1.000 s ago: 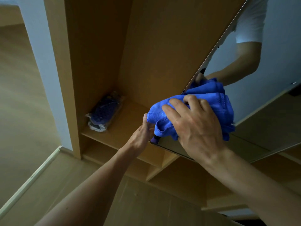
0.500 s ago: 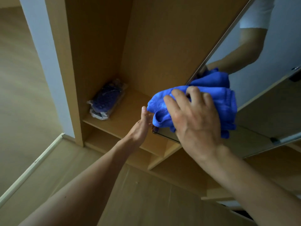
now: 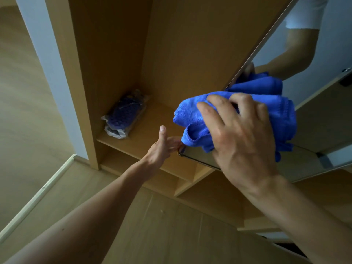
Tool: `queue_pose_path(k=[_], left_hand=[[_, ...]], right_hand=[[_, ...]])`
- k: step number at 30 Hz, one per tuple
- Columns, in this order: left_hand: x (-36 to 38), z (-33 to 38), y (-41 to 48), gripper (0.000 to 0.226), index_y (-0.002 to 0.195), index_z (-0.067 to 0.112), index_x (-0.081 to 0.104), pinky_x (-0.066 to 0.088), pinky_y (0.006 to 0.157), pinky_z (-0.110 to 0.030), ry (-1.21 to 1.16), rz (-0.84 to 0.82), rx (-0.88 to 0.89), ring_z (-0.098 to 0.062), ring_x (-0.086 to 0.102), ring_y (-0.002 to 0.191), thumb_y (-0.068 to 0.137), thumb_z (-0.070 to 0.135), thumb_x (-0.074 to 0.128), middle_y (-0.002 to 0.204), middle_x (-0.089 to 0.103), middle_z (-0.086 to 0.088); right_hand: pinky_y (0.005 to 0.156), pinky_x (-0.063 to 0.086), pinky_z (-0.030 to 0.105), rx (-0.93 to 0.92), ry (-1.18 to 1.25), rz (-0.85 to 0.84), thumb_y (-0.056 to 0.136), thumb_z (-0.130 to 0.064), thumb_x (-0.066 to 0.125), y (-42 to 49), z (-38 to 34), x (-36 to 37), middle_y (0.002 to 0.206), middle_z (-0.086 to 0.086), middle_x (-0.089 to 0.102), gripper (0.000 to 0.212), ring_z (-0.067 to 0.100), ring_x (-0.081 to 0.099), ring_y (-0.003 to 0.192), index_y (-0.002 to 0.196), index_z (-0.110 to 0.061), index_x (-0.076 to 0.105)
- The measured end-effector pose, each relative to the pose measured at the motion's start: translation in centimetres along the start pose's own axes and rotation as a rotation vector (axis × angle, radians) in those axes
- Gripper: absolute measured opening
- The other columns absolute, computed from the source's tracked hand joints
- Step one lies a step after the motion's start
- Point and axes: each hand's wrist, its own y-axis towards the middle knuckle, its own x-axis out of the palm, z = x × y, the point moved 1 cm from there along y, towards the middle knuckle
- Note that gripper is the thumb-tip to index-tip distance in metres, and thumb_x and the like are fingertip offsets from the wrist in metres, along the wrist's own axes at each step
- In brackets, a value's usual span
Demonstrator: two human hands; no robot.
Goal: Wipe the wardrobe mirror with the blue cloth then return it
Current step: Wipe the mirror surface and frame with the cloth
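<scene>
Cloth [image 3: 190,116] against mirror [image 3: 323,122], right hand [image 3: 242,138] gripping

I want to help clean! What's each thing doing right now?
Cloth: bunched up, pressed against the mirror.
Right hand: gripping the cloth.
Left hand: open, fingers by the mirror's bottom corner.
Mirror: reflecting the arm and cloth.
Package: plastic-wrapped, lying on the shelf.

Two hands [image 3: 159,149] [image 3: 242,138], one blue cloth [image 3: 190,115], one mirror [image 3: 323,119], one packet [image 3: 124,114].
</scene>
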Motion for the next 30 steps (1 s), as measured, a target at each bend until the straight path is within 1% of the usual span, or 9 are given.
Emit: queue_pose_path(k=[4, 7, 9, 12, 14, 19, 23, 26, 30], left_hand=[[-0.3, 0.0, 0.5, 0.079, 0.11, 0.027, 0.076, 0.039, 0.118, -0.039, -0.099, 0.041, -0.04, -0.003, 0.069, 0.109, 0.104, 0.063, 0.006, 0.113, 0.077, 0.004], [-0.9, 0.6, 0.8, 0.089, 0.101, -0.017, 0.055, 0.043, 0.096, -0.051, -0.082, 0.008, -0.02, 0.01, 0.049, 0.065, 0.107, 0.058, 0.007, 0.082, 0.054, 0.024], [-1.4, 0.7, 1.3, 0.089, 0.078, -0.014, 0.049, 0.044, 0.086, -0.052, -0.088, -0.019, -0.034, 0.004, 0.062, 0.058, 0.106, 0.059, 0.007, 0.063, 0.069, 0.012], [-1.8, 1.3, 2.0, 0.086, 0.112, 0.008, 0.073, 0.045, 0.111, -0.041, -0.137, -0.057, -0.156, -0.021, 0.07, 0.112, 0.101, 0.07, 0.014, 0.119, 0.075, -0.012], [-1.9, 1.5, 2.5, 0.086, 0.12, 0.011, 0.072, 0.038, 0.117, -0.046, -0.029, -0.089, -0.163, -0.024, 0.065, 0.121, 0.099, 0.074, 0.017, 0.125, 0.072, -0.01], [-1.1, 2.1, 2.5, 0.062, 0.077, 0.037, 0.08, 0.038, 0.115, -0.048, 0.208, -0.037, 0.002, -0.021, 0.066, 0.112, 0.086, 0.074, 0.031, 0.104, 0.076, 0.002], [-0.6, 1.0, 1.4, 0.038, 0.081, 0.053, 0.076, 0.045, 0.111, -0.042, 0.23, 0.011, 0.055, -0.01, 0.067, 0.109, 0.086, 0.07, 0.042, 0.097, 0.077, 0.018], [-0.1, -0.1, 0.8, 0.026, 0.104, 0.042, 0.073, 0.049, 0.104, -0.04, 0.269, 0.03, 0.124, -0.016, 0.065, 0.112, 0.09, 0.042, 0.051, 0.108, 0.074, 0.009], [0.1, -1.6, 0.2, 0.042, 0.131, 0.032, 0.062, 0.047, 0.101, -0.025, 0.302, 0.02, 0.15, -0.001, 0.062, 0.117, 0.1, 0.006, 0.05, 0.125, 0.069, 0.012]], right_hand=[[0.089, 0.036, 0.038, -0.045, -0.063, -0.106, 0.093, -0.012, 0.042, -0.9, -2.3, 2.5, 0.131, 0.002, 0.06, 0.041, 0.028, 0.055, 0.111, 0.131, -0.017, 0.056], [0.093, 0.04, 0.038, -0.085, -0.018, -0.208, 0.091, -0.014, 0.04, -1.7, -4.3, 4.7, 0.129, 0.003, 0.057, 0.041, 0.027, 0.052, 0.115, 0.13, -0.016, 0.053], [0.095, 0.041, 0.039, -0.097, 0.0, -0.242, 0.09, -0.015, 0.04, -2.1, -5.3, 5.8, 0.13, 0.005, 0.056, 0.042, 0.027, 0.05, 0.117, 0.13, -0.016, 0.054], [0.096, 0.04, 0.039, -0.127, 0.002, -0.289, 0.09, -0.016, 0.039, -2.7, -6.4, 7.1, 0.131, 0.007, 0.056, 0.043, 0.027, 0.05, 0.118, 0.13, -0.014, 0.055], [0.096, 0.041, 0.037, -0.156, -0.001, -0.309, 0.089, -0.017, 0.037, -3.2, -7.1, 8.0, 0.127, 0.006, 0.058, 0.043, 0.027, 0.051, 0.118, 0.127, -0.016, 0.058], [0.099, 0.042, 0.033, -0.183, 0.049, -0.338, 0.085, -0.021, 0.035, -3.8, -8.7, 10.0, 0.12, 0.003, 0.06, 0.049, 0.024, 0.052, 0.119, 0.128, -0.019, 0.06], [0.096, 0.041, 0.031, -0.175, 0.076, -0.343, 0.087, -0.024, 0.038, -4.2, -9.8, 11.1, 0.116, -0.002, 0.059, 0.041, 0.02, 0.05, 0.114, 0.124, -0.022, 0.057], [0.094, 0.04, 0.032, -0.135, 0.173, -0.396, 0.087, -0.023, 0.04, -4.9, -10.0, 11.8, 0.115, 0.001, 0.06, 0.037, 0.021, 0.05, 0.11, 0.121, -0.02, 0.056], [0.094, 0.036, 0.039, -0.049, 0.403, -0.559, 0.087, -0.024, 0.06, -7.5, -9.0, 13.7, 0.128, 0.007, 0.055, 0.053, 0.028, 0.048, 0.113, 0.137, -0.014, 0.044]])
